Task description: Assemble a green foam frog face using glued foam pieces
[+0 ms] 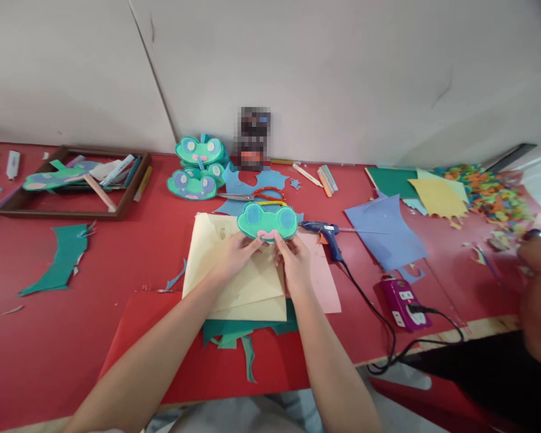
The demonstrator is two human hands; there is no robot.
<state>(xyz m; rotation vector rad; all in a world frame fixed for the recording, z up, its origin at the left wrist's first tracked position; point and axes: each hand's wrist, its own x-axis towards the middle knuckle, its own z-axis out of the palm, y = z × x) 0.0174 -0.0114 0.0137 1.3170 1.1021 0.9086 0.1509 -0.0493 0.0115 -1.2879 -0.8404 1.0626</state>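
- The fingertips of the left hand [234,251] and the right hand [294,257] meet the lower edge of the frog face [267,221]. I cannot tell whether they pinch it or only press on it.
- A pixelated block [253,138] stands against the wall, and I can't make out what it is.
- The teal sheet [234,332] lies mostly hidden under the cream sheets [202,246].
- The scissors [252,195] are partly covered by the frog face.
- A co-worker's arm [538,288] is blurred and cut off by the right edge.
- The scrap heap [487,189] is too smeared for me to pick out single pieces.
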